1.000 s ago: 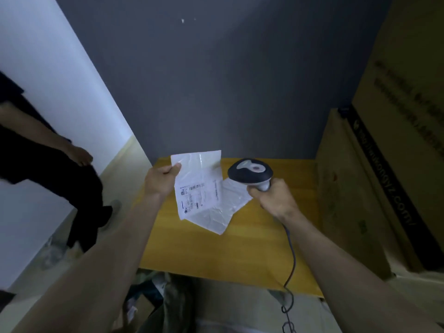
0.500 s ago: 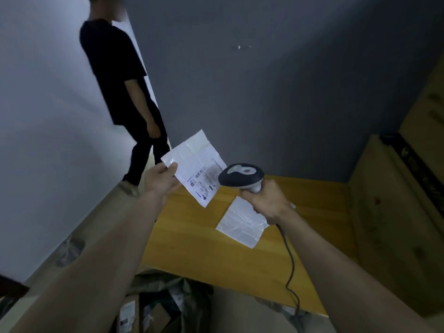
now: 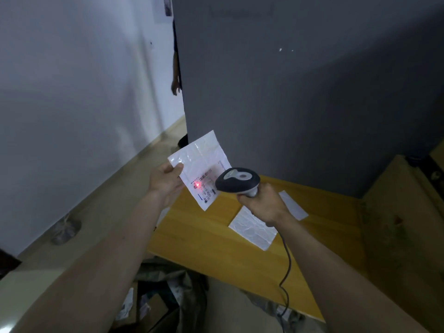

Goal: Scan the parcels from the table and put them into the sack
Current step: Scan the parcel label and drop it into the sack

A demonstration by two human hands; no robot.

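Your left hand (image 3: 165, 182), just left of the frame's centre, pinches a white parcel (image 3: 201, 164) by its left corner, thumb on the near face and the other fingers curled behind it, so the flat mailer stands tilted in the air above the left edge of the wooden table (image 3: 216, 239). The printed label (image 3: 207, 188) on the parcel's lower half faces you, and a red spot of light glows on it near its left side. Your right hand (image 3: 263, 206), right of centre, is wrapped tight round the grip of the barcode scanner (image 3: 237, 181); its dark and grey head points left at the label and covers the parcel's right edge in the picture. You cannot tell from here whether a finger presses the trigger. The scanner's cable (image 3: 286, 272) hangs from under your right wrist down to the lower edge of the frame. A second white parcel (image 3: 252, 230) lies flat on the table just below your right hand, partly hidden by it. In the lower middle of the frame, under the table's near edge, the sack (image 3: 173, 280) shows as dark crumpled fabric with packets (image 3: 144, 306) inside. At the right edge stand brown cardboard boxes (image 3: 403, 236).
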